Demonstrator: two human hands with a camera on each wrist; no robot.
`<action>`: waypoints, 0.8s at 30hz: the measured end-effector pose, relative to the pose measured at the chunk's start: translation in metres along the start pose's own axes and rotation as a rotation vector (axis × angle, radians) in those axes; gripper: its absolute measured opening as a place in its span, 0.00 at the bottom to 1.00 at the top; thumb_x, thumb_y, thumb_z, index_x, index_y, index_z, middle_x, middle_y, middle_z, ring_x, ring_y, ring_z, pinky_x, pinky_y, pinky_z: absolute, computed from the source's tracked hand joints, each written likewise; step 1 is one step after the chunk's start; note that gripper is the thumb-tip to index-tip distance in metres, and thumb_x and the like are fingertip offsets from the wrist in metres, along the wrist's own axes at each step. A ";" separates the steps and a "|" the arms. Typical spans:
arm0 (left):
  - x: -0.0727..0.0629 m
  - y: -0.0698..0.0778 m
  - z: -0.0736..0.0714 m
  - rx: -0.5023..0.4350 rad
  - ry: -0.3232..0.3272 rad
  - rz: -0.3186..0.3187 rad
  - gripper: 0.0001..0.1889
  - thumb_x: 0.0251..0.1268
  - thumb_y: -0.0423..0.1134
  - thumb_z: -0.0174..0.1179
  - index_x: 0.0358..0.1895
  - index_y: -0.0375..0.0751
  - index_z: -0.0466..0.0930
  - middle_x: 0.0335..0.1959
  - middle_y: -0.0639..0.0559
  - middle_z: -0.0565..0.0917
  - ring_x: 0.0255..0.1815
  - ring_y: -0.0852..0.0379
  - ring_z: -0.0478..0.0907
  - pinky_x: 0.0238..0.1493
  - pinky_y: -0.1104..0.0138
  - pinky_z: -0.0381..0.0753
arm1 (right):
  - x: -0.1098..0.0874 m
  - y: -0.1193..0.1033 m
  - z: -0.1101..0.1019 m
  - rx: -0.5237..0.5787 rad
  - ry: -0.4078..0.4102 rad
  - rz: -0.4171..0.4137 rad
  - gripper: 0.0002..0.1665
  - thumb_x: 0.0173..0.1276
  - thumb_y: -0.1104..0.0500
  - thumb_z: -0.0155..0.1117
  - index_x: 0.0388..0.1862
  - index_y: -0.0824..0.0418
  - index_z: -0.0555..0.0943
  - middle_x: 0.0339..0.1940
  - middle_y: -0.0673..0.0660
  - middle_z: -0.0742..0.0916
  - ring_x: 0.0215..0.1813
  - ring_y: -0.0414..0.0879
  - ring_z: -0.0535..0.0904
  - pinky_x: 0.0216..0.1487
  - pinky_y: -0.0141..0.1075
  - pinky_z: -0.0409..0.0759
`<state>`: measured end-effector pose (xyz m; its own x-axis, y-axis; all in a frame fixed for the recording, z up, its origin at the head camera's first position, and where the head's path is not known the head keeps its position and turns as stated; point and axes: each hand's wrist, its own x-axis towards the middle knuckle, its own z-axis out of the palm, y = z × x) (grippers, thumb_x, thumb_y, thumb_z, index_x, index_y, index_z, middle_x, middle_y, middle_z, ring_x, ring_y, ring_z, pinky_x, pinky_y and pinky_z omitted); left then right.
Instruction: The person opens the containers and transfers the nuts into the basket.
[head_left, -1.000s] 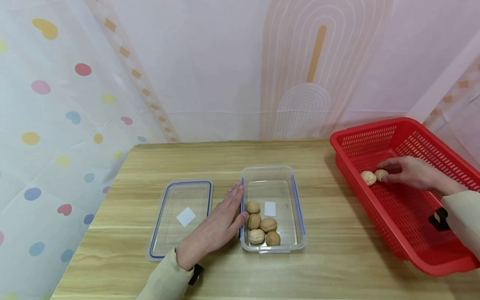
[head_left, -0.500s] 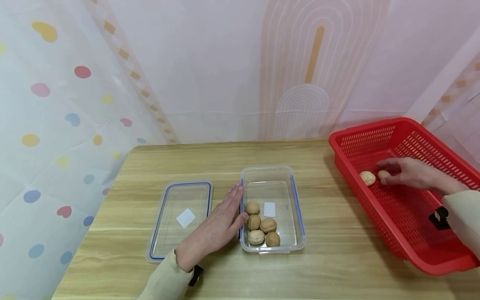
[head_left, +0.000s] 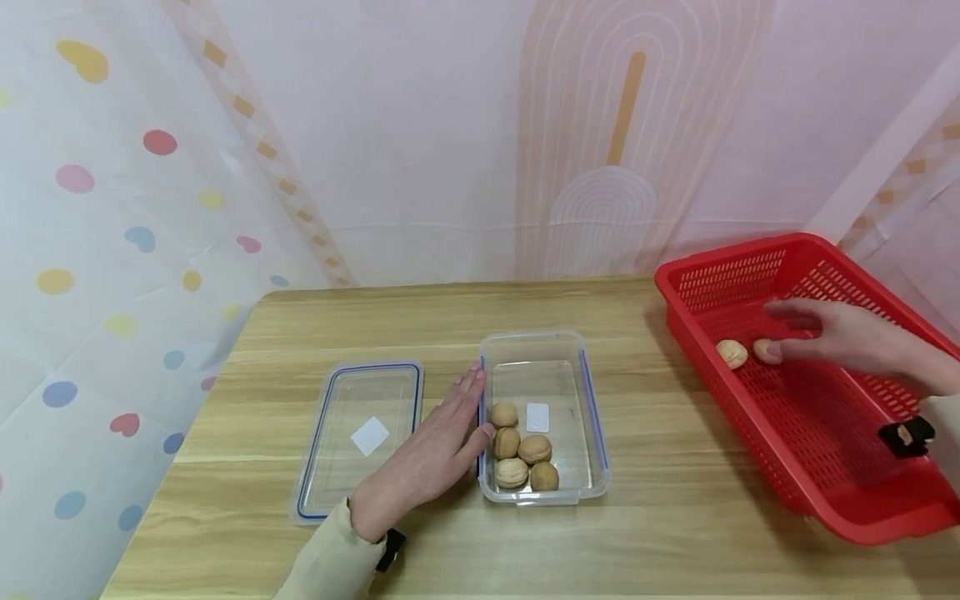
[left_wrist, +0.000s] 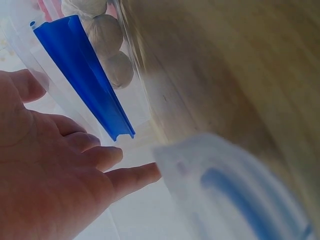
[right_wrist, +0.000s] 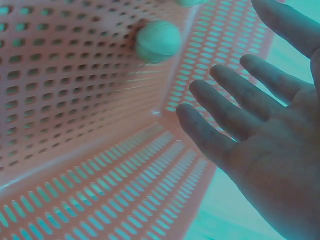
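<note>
My left hand [head_left: 423, 462] lies with straight fingers along the left side of a clear plastic food container [head_left: 595, 425]; its blue side latch [left_wrist: 82, 75] shows in the left wrist view. Several walnuts [head_left: 536, 449] sit in the container's near left part. Over the red basket [head_left: 761, 437], my right hand [head_left: 855, 342] is spread, holding nothing. Two walnuts lie on the basket floor: a paler walnut [head_left: 731, 353] by the left wall and another walnut [head_left: 765, 351] beside the right thumb. In the right wrist view a gap separates the fingers [right_wrist: 215, 107] from a walnut [right_wrist: 158, 41].
A clear lid [head_left: 375, 383] with a blue seal lies flat left of the container, partly behind the left hand. The wooden table [head_left: 637, 517] backs onto a patterned curtain [head_left: 435, 125]. The basket's raised walls surround the right hand.
My right hand has opened wider and drawn slightly up and to the right, off the walnut it was around; that walnut stays in the basket. The left hand keeps its place.
</note>
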<state>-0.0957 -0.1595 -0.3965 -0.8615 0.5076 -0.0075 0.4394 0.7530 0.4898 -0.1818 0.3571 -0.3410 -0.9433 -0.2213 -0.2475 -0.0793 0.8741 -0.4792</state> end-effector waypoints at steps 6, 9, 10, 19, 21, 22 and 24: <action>0.002 0.000 -0.001 -0.010 0.006 0.005 0.37 0.86 0.49 0.44 0.83 0.33 0.40 0.85 0.42 0.41 0.84 0.39 0.43 0.81 0.45 0.50 | -0.017 -0.011 -0.007 -0.031 0.107 -0.036 0.42 0.76 0.47 0.66 0.76 0.73 0.65 0.68 0.81 0.74 0.65 0.77 0.72 0.58 0.73 0.73; 0.002 0.001 -0.002 -0.014 0.005 -0.003 0.37 0.86 0.49 0.45 0.84 0.35 0.40 0.86 0.44 0.40 0.85 0.40 0.43 0.81 0.45 0.51 | -0.025 -0.016 -0.008 -0.023 0.167 -0.056 0.40 0.75 0.48 0.68 0.75 0.71 0.68 0.67 0.79 0.76 0.64 0.76 0.73 0.54 0.55 0.84; 0.002 0.001 -0.002 -0.014 0.005 -0.005 0.37 0.86 0.50 0.45 0.84 0.35 0.40 0.86 0.45 0.40 0.85 0.40 0.43 0.81 0.44 0.51 | -0.028 -0.017 -0.008 -0.011 0.188 -0.071 0.39 0.75 0.49 0.69 0.74 0.70 0.69 0.66 0.78 0.77 0.64 0.75 0.74 0.51 0.45 0.86; 0.000 0.000 -0.003 -0.015 0.000 -0.012 0.38 0.86 0.56 0.41 0.84 0.39 0.40 0.86 0.48 0.40 0.85 0.41 0.44 0.80 0.43 0.52 | -0.054 -0.036 0.000 0.049 0.378 -0.098 0.33 0.73 0.51 0.70 0.71 0.66 0.76 0.61 0.75 0.82 0.54 0.42 0.82 0.32 0.13 0.70; 0.000 0.000 -0.003 -0.013 0.000 -0.009 0.38 0.86 0.56 0.41 0.84 0.39 0.40 0.86 0.48 0.40 0.85 0.41 0.44 0.80 0.43 0.52 | -0.060 -0.042 0.002 0.068 0.424 -0.107 0.30 0.73 0.52 0.70 0.69 0.64 0.79 0.60 0.72 0.84 0.49 0.23 0.77 0.34 0.10 0.69; 0.000 0.000 -0.004 -0.010 -0.001 -0.005 0.38 0.86 0.56 0.41 0.84 0.39 0.40 0.86 0.48 0.40 0.85 0.41 0.44 0.80 0.43 0.52 | -0.063 -0.044 0.004 0.080 0.446 -0.109 0.29 0.73 0.52 0.70 0.68 0.63 0.79 0.59 0.70 0.84 0.46 0.16 0.72 0.35 0.09 0.68; 0.000 -0.001 -0.004 -0.008 0.001 0.003 0.37 0.86 0.55 0.40 0.84 0.38 0.41 0.86 0.48 0.40 0.85 0.41 0.44 0.81 0.44 0.51 | -0.068 -0.049 0.006 0.110 0.478 -0.123 0.27 0.73 0.53 0.71 0.67 0.62 0.81 0.58 0.56 0.87 0.44 0.11 0.69 0.36 0.09 0.69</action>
<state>-0.0969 -0.1618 -0.3933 -0.8605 0.5094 -0.0051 0.4398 0.7480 0.4970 -0.1121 0.3264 -0.3058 -0.9733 -0.0747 0.2169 -0.1888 0.7977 -0.5728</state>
